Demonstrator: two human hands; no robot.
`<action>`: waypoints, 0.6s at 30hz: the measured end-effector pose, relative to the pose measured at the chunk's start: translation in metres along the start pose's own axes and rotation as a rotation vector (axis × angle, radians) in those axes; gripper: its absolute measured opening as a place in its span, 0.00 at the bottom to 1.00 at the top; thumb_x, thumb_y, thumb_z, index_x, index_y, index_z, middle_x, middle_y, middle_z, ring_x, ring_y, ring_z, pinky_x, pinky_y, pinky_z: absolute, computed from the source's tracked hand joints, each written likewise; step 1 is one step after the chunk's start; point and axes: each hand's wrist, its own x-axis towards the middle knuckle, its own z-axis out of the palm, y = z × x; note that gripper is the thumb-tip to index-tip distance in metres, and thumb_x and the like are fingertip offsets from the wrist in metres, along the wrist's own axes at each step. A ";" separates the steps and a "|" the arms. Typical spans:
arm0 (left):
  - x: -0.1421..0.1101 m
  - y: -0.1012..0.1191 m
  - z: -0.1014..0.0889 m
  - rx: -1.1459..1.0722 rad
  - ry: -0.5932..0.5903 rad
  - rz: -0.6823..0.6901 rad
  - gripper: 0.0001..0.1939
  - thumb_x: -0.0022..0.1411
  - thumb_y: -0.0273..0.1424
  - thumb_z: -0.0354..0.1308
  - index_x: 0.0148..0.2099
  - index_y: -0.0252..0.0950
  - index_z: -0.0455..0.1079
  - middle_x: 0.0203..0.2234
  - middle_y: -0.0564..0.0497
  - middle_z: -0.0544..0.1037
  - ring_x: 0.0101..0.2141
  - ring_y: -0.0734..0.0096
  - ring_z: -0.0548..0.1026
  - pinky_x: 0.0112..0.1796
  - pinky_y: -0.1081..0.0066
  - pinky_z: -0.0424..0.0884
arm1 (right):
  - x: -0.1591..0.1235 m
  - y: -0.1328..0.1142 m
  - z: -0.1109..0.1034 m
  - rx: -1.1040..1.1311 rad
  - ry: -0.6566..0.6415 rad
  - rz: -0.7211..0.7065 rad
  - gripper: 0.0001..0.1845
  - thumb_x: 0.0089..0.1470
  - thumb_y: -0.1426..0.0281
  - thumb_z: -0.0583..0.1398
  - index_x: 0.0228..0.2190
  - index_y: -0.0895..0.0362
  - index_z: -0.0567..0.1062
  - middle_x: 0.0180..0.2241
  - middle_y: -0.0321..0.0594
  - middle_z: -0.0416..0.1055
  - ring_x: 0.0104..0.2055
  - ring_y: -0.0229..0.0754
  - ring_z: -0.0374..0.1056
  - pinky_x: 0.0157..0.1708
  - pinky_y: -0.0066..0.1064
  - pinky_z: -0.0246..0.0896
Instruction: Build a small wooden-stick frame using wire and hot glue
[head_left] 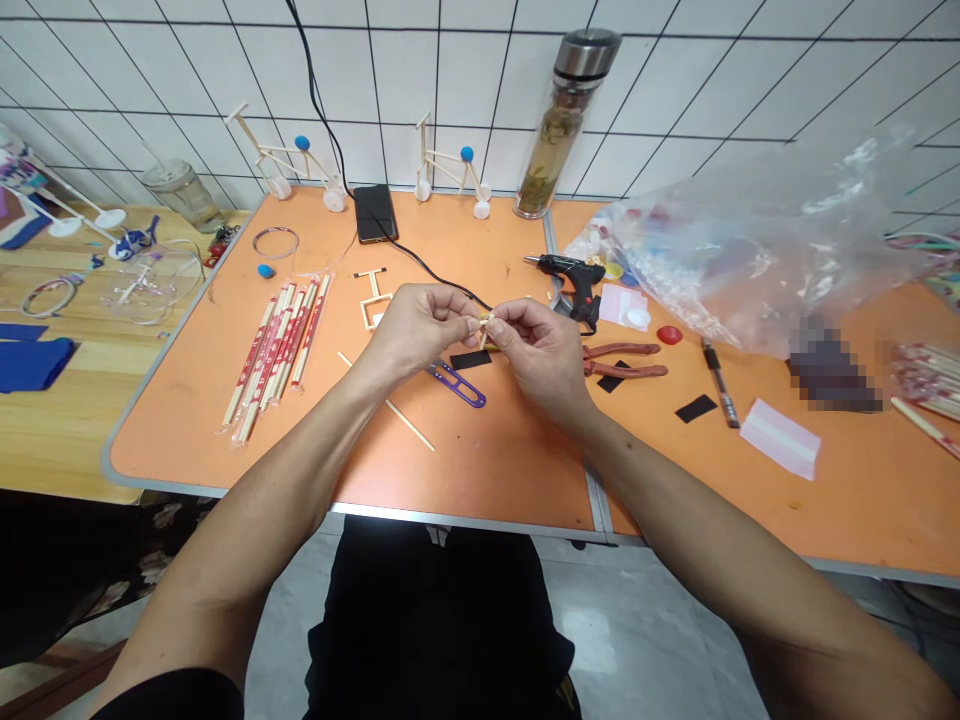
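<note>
Over the middle of the orange table (517, 460), my left hand (420, 330) and my right hand (544, 355) meet, both pinching a small piece made of short wooden sticks (484, 326). My fingertips hide part of it. Under my left hand lies a pair of purple thread snips (459, 385), partly covered, and a thin wooden stick (409, 424). A small stick frame (369, 300) with black ends rests just behind the left hand. Beside my right hand are red-handled pliers (630, 361) and a black strip (471, 360) below the fingertips.
Wrapped chopsticks (277, 350) lie at left. Behind stand two stick bicycle models (450, 170), a phone (375, 213) and a tall tea bottle (559, 130). A hot glue gun (574, 280), a marker pen (720, 385) and a big plastic bag (750, 240) occupy the right. A black cable (427, 268) crosses the table.
</note>
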 end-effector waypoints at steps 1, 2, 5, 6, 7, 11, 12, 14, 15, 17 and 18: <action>0.000 0.000 0.000 0.003 0.001 -0.002 0.02 0.57 0.24 0.71 0.33 0.35 0.81 0.25 0.50 0.85 0.29 0.71 0.83 0.37 0.72 0.81 | 0.000 0.000 0.000 0.002 0.000 0.000 0.30 0.60 0.37 0.75 0.35 0.51 0.82 0.33 0.37 0.79 0.35 0.44 0.73 0.36 0.37 0.70; 0.000 -0.001 0.000 0.006 -0.001 -0.002 0.02 0.57 0.24 0.71 0.33 0.35 0.81 0.26 0.50 0.85 0.29 0.70 0.83 0.37 0.71 0.81 | 0.000 0.000 0.000 0.008 0.004 -0.002 0.30 0.60 0.37 0.75 0.34 0.51 0.82 0.33 0.37 0.79 0.34 0.43 0.72 0.36 0.37 0.69; 0.000 -0.002 -0.001 0.006 -0.007 0.005 0.02 0.57 0.24 0.71 0.33 0.34 0.82 0.26 0.49 0.85 0.29 0.71 0.83 0.37 0.71 0.81 | 0.000 0.000 0.000 0.030 0.015 -0.005 0.30 0.59 0.37 0.76 0.34 0.51 0.82 0.32 0.37 0.79 0.34 0.43 0.72 0.35 0.37 0.68; 0.000 -0.002 -0.001 0.004 -0.009 0.006 0.02 0.58 0.24 0.70 0.33 0.34 0.82 0.26 0.49 0.85 0.29 0.71 0.83 0.38 0.71 0.81 | 0.000 0.000 0.001 0.030 0.018 -0.004 0.30 0.59 0.37 0.76 0.34 0.51 0.83 0.32 0.37 0.79 0.33 0.42 0.71 0.35 0.36 0.68; 0.000 -0.002 -0.001 0.001 -0.011 0.007 0.02 0.58 0.23 0.70 0.33 0.34 0.82 0.26 0.50 0.85 0.29 0.71 0.83 0.38 0.71 0.81 | 0.000 0.000 0.001 0.028 0.019 -0.004 0.30 0.59 0.37 0.76 0.34 0.51 0.83 0.32 0.37 0.79 0.33 0.42 0.71 0.35 0.36 0.68; 0.000 0.000 0.000 -0.015 -0.013 0.013 0.03 0.58 0.22 0.70 0.33 0.35 0.81 0.25 0.50 0.84 0.28 0.72 0.82 0.38 0.71 0.81 | 0.000 0.000 0.002 0.019 0.017 0.007 0.31 0.58 0.35 0.75 0.34 0.51 0.83 0.32 0.37 0.79 0.34 0.43 0.72 0.35 0.37 0.69; 0.000 0.000 0.001 -0.016 -0.013 0.016 0.03 0.58 0.22 0.69 0.33 0.34 0.81 0.25 0.51 0.84 0.28 0.72 0.82 0.38 0.71 0.81 | 0.000 0.000 0.002 0.020 0.018 0.012 0.32 0.58 0.35 0.75 0.34 0.51 0.82 0.32 0.37 0.80 0.34 0.44 0.72 0.35 0.37 0.69; 0.000 0.001 0.001 -0.013 -0.009 0.017 0.04 0.58 0.22 0.69 0.33 0.34 0.81 0.25 0.51 0.84 0.28 0.72 0.82 0.38 0.71 0.81 | 0.000 0.000 0.002 0.021 0.022 0.019 0.32 0.57 0.34 0.75 0.34 0.50 0.82 0.32 0.38 0.80 0.34 0.44 0.73 0.36 0.38 0.70; -0.001 0.001 0.001 -0.008 -0.007 0.014 0.04 0.58 0.22 0.69 0.33 0.34 0.81 0.25 0.50 0.84 0.29 0.72 0.82 0.38 0.71 0.81 | 0.000 0.000 0.002 0.019 0.021 0.018 0.33 0.57 0.34 0.74 0.34 0.50 0.82 0.33 0.38 0.80 0.35 0.44 0.73 0.36 0.38 0.70; -0.001 0.001 0.001 0.001 -0.003 0.004 0.04 0.58 0.21 0.69 0.33 0.34 0.81 0.26 0.50 0.85 0.29 0.71 0.83 0.38 0.71 0.81 | 0.000 0.000 0.001 0.008 0.013 0.013 0.32 0.58 0.34 0.74 0.35 0.50 0.82 0.33 0.38 0.80 0.35 0.44 0.73 0.36 0.38 0.70; -0.001 0.001 0.001 0.003 -0.003 0.001 0.04 0.58 0.22 0.69 0.33 0.34 0.81 0.26 0.50 0.85 0.29 0.71 0.83 0.39 0.70 0.81 | 0.000 0.000 0.001 0.001 0.009 0.011 0.32 0.59 0.34 0.74 0.35 0.50 0.82 0.33 0.38 0.79 0.35 0.44 0.73 0.36 0.38 0.70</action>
